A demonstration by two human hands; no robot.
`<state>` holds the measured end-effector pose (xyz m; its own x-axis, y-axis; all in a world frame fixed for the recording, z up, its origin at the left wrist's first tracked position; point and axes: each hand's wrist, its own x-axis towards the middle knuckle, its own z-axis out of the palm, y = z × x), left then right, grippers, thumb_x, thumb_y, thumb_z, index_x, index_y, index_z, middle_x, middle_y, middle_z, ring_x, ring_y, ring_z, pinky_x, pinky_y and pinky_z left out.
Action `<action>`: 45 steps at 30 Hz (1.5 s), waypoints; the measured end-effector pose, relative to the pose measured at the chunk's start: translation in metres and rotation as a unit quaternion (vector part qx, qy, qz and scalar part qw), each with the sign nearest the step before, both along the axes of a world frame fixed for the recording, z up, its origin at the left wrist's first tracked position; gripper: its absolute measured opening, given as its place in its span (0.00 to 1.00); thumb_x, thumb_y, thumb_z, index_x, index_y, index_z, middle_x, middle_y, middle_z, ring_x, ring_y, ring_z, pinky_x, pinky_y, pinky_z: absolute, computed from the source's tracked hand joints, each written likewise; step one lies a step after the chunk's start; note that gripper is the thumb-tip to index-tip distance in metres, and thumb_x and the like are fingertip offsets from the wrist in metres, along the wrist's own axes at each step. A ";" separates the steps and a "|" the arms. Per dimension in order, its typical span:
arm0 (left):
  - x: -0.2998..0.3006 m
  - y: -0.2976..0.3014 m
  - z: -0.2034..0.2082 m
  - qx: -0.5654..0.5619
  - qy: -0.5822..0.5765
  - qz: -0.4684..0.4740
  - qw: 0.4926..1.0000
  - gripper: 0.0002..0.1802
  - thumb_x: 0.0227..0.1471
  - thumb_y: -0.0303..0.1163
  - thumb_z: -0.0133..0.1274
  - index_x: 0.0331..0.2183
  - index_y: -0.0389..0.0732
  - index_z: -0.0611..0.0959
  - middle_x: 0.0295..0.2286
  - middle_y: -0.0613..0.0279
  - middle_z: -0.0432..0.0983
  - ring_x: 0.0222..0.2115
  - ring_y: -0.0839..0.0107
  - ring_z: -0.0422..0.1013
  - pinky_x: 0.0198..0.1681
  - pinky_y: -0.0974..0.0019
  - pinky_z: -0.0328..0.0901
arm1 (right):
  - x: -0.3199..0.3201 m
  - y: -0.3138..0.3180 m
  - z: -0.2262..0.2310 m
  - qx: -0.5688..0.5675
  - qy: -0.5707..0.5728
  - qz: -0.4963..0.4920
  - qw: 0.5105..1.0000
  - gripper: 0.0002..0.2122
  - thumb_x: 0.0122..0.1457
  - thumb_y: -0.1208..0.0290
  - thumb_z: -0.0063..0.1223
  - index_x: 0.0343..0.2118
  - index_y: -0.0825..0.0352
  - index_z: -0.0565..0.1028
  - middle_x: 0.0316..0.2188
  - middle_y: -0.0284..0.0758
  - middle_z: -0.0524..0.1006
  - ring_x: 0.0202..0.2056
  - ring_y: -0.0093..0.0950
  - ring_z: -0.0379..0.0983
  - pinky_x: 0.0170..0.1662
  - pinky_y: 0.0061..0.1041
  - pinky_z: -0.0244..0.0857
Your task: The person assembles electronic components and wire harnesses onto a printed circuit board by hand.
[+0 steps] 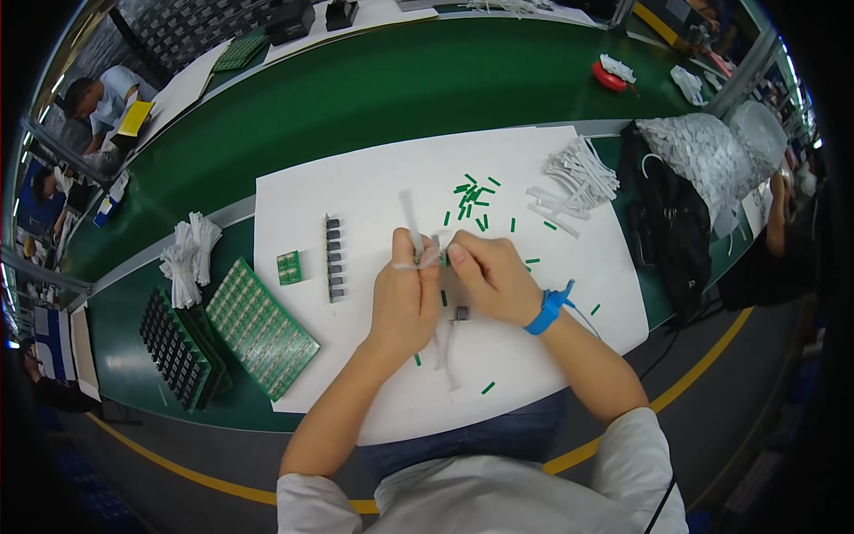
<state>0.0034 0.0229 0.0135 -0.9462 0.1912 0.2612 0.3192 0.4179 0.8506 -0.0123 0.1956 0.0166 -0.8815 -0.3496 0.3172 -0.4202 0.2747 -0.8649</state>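
Observation:
My left hand [405, 298] is closed on a white flat cable [409, 214], whose one end sticks up past the fingers. Close against it, my right hand [495, 274] pinches at the same spot, and what lies between its fingertips is mostly hidden. A blue wrist strap [550, 308] with a cord circles my right wrist. Just below the hands, a small dark connector piece [462, 313] lies on the white sheet [551, 356] with a pale cable [452, 351] trailing from it. Left of my hands are a row of small black-topped boards [334, 258] and a little green board panel [289, 267].
Green slivers [471, 196] lie scattered beyond my hands. White cables [583, 173] are heaped at the far right, near a black bag [680, 214]. At left are a large green board panel [262, 329], stacked black-studded panels [178, 347] and bundled white cables [189, 258].

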 end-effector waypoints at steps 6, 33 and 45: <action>-0.013 -0.020 -0.013 0.253 -0.176 -0.036 0.951 0.11 0.71 0.38 0.40 0.46 0.41 0.68 0.30 0.70 0.65 0.28 0.81 0.58 0.31 0.75 0.58 | -0.014 0.023 -0.004 0.116 0.212 0.029 0.970 0.09 0.66 0.66 0.50 0.33 0.67 0.72 0.20 0.39 0.71 0.20 0.35 0.66 0.27 0.31 0.61; 0.001 -0.003 0.000 0.329 -0.272 -0.113 0.897 0.10 0.72 0.39 0.40 0.40 0.44 0.65 0.22 0.66 0.69 0.21 0.81 0.61 0.24 0.76 0.57 | 0.001 0.003 0.000 0.027 -0.070 0.016 0.997 0.15 0.73 0.62 0.34 0.33 0.67 0.67 0.20 0.46 0.74 0.26 0.49 0.74 0.31 0.42 0.65; 0.002 -0.001 0.002 0.311 -0.233 -0.139 0.911 0.13 0.71 0.45 0.39 0.38 0.48 0.63 0.24 0.69 0.66 0.23 0.82 0.57 0.25 0.78 0.52 | 0.003 0.009 0.000 -0.103 -0.172 0.089 0.976 0.18 0.74 0.60 0.34 0.34 0.69 0.70 0.23 0.37 0.76 0.26 0.29 0.71 0.34 0.29 0.64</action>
<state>0.0051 0.0220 0.0154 -0.9199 0.3919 -0.0163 -0.1166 -0.2336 0.9653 -0.0096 0.2045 0.0162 -0.8793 -0.4671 0.0935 -0.1215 0.0300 -0.9921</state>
